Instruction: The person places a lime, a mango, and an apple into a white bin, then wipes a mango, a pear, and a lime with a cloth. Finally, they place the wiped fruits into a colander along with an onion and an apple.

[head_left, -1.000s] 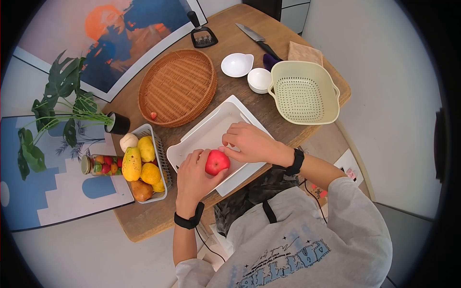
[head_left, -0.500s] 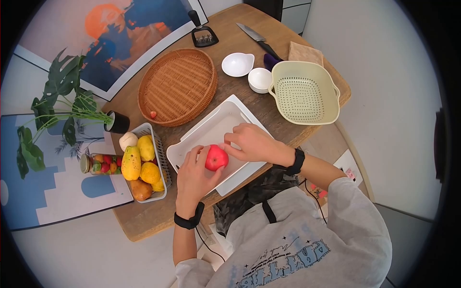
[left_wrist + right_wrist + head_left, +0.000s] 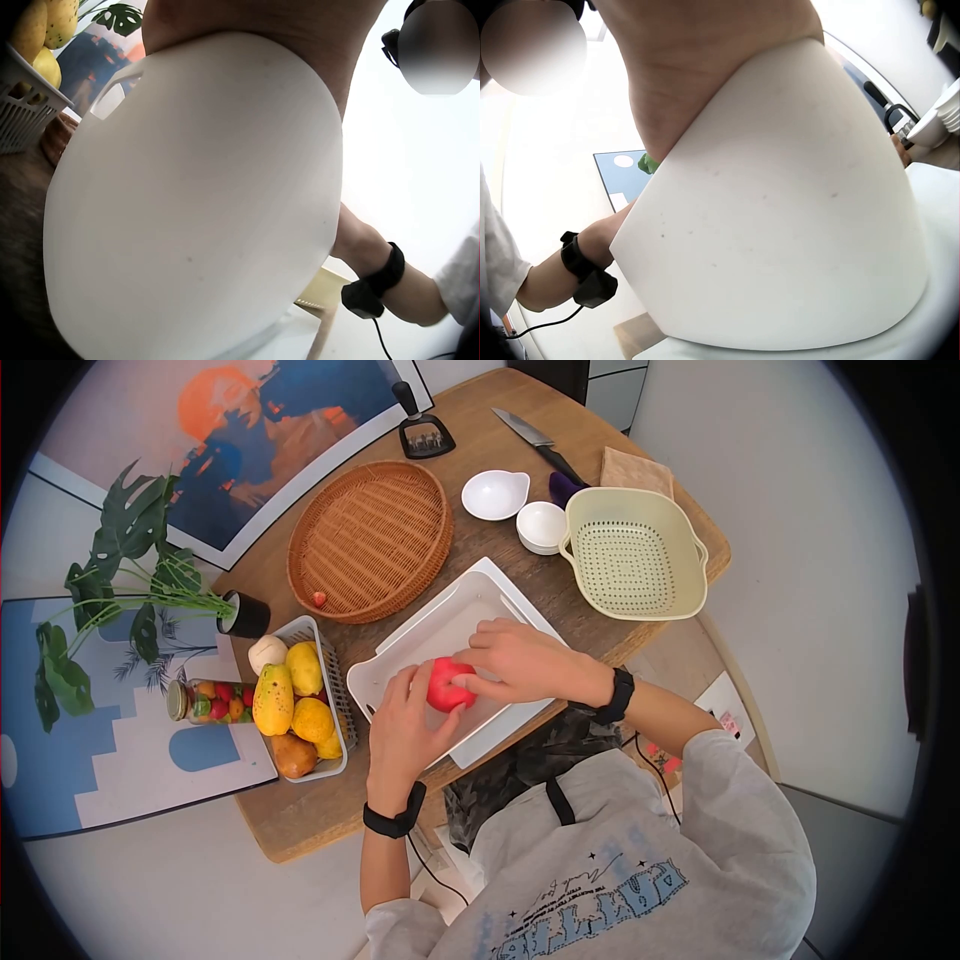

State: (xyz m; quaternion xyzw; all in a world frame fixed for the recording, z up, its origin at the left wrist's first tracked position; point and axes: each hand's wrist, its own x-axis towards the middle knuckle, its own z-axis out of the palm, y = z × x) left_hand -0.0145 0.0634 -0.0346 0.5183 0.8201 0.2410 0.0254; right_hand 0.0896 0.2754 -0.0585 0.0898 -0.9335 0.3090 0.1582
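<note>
Over the white tray [image 3: 420,630] in the head view is a smooth, round red fruit [image 3: 440,695], much like a tomato. My left hand [image 3: 397,722] holds it from the left, with fingers over the far side and thumb at the near side. From the right, my right hand [image 3: 520,663] grips the fruit's upper right edge, thumb across its face and index finger at the top. Both wrist views are mostly filled by the tray's outer wall [image 3: 195,195], which hides the fingers and fruit there.
Left of the tray stands a grey basket [image 3: 347,732] with a papaya [image 3: 273,700] and other fruit, by a filled jar [image 3: 210,702]. Beyond lie a wicker tray [image 3: 370,540], white bowls [image 3: 495,495] and a knife [image 3: 525,430]. A colander [image 3: 690,525] stands right.
My right hand has shifted left onto the red fruit, its thumb now across the fruit's face. My left hand keeps its hold, and the fruit has turned and moved up slightly.
</note>
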